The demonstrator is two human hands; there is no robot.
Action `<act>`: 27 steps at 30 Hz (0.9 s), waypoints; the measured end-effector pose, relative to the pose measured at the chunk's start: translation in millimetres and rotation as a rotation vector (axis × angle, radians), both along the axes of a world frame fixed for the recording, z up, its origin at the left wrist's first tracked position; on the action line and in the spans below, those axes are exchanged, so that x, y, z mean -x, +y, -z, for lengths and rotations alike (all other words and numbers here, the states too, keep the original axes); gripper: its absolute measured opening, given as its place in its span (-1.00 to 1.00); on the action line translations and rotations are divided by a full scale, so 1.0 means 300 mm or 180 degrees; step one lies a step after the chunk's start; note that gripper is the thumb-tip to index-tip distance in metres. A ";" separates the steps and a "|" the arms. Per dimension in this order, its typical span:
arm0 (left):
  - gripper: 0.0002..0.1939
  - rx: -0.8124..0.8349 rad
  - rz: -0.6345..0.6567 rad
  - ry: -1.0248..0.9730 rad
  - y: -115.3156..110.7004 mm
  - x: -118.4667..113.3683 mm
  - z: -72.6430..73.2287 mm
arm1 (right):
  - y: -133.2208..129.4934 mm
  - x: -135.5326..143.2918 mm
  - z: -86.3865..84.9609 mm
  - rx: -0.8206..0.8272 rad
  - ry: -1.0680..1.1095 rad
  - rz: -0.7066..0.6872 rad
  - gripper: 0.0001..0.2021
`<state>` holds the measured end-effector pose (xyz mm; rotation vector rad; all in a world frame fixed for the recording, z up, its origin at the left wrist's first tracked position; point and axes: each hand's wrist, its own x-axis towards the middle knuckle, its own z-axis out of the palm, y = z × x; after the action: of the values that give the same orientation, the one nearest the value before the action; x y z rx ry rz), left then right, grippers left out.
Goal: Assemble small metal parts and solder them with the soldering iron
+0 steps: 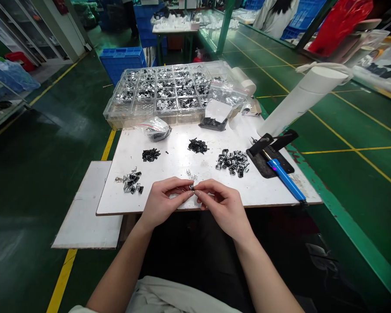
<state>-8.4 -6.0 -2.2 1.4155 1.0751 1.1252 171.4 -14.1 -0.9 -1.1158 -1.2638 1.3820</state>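
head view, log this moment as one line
left hand, right hand | holding small silver-black part between them | over white rectangular tabletop

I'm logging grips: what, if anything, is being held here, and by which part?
A small shiny piece, pinched at the fingertips by the left hand and right hand together; which part each grip covers is too small to tell.

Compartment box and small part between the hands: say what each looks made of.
Compartment box: probably clear plastic, glossy, since its walls are see-through and catch light. Small part: perhaps shiny metal, given its silvery glint; too small for certainty.
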 end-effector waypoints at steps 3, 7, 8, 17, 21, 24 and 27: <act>-0.78 -0.0073 0.0037 0.0027 0.001 0.001 -0.002 | 0.003 -0.003 0.000 0.0173 0.0114 0.0080 -0.82; -0.77 -0.0120 0.0087 0.0014 0.002 0.000 -0.006 | 0.006 -0.004 0.004 0.0326 0.0282 0.0131 -0.76; -0.78 -0.0135 0.0090 0.0023 0.001 0.000 -0.007 | 0.007 -0.004 0.004 0.0334 0.0281 0.0130 -0.76; -0.80 -0.0236 0.0111 0.0129 -0.002 0.010 -0.005 | 0.005 0.000 0.011 0.0366 0.0284 0.0182 -0.74; -0.82 -0.0180 0.0176 0.0108 0.001 0.012 -0.004 | 0.005 -0.002 0.023 0.0400 0.0324 0.0132 -0.75; -0.82 0.0048 0.0308 -0.0112 0.002 0.016 0.000 | 0.007 -0.010 0.023 0.0348 0.0329 0.0001 -0.75; -0.83 0.0354 0.0392 -0.0530 0.001 0.022 0.002 | 0.009 -0.017 0.014 0.0116 0.0270 -0.0184 -0.74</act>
<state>-15.0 -5.9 -3.0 1.2600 0.9062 1.0584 176.6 -11.5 -5.0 -1.0413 -1.2227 1.4853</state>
